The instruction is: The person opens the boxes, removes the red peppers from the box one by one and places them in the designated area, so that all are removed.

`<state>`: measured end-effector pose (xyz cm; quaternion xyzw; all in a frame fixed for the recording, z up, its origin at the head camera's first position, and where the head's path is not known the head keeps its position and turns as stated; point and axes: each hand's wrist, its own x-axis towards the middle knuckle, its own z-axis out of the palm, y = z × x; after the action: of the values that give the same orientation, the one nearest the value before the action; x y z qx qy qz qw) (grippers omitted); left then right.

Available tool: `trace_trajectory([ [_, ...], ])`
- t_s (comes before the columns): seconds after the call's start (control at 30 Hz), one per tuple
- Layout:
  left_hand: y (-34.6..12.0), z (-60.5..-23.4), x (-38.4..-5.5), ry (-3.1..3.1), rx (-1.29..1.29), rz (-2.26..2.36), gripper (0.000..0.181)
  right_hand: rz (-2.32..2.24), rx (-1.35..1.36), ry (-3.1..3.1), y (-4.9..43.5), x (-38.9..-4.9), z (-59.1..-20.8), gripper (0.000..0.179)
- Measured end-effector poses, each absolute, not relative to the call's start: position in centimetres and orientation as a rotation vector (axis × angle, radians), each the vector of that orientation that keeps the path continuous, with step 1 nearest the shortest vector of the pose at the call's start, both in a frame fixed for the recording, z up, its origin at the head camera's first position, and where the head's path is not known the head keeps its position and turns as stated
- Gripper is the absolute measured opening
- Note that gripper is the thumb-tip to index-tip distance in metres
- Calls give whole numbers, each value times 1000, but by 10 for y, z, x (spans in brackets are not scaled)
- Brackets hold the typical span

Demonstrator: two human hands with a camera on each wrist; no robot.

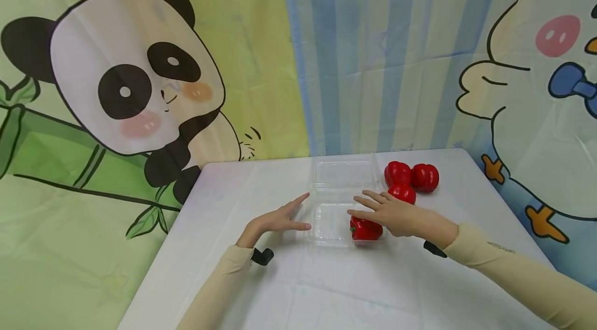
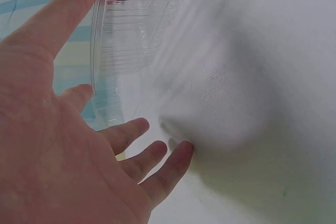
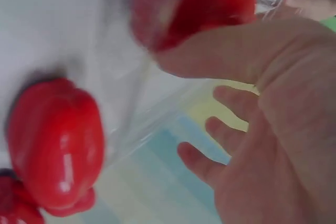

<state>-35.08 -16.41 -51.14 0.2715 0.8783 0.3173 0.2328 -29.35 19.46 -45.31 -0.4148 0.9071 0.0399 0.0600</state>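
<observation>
A clear plastic clamshell box (image 1: 330,226) lies on the table with its lid (image 1: 345,172) folded back. In the box's right half sits a red bell pepper (image 1: 366,230). My left hand (image 1: 278,219) is by the box's left side, fingers spread; in the left wrist view its thumb reaches along the clear wall (image 2: 123,40), and contact is unclear. Over the box's right side hovers my right hand (image 1: 394,214), fingers extended and apart. The right wrist view shows its thumb (image 3: 210,53) overlapping the boxed pepper (image 3: 223,1); whether they touch is unclear.
Behind the right hand, three more red bell peppers (image 1: 425,178) cluster on the white table (image 1: 261,288), right of the lid. A cloth backdrop (image 1: 261,60) with cartoon prints hangs along the table's far edge.
</observation>
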Motion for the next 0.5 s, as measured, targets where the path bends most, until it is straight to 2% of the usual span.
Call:
trace_trajectory([
  [0.3, -163, -513, -352, 2409, 752, 871, 103, 346, -1261, 2666, 176, -290, -458, 103],
  [0.5, -163, -512, -351, 2411, 738, 875, 101, 332, -1275, 2648, 173, -294, -464, 103],
])
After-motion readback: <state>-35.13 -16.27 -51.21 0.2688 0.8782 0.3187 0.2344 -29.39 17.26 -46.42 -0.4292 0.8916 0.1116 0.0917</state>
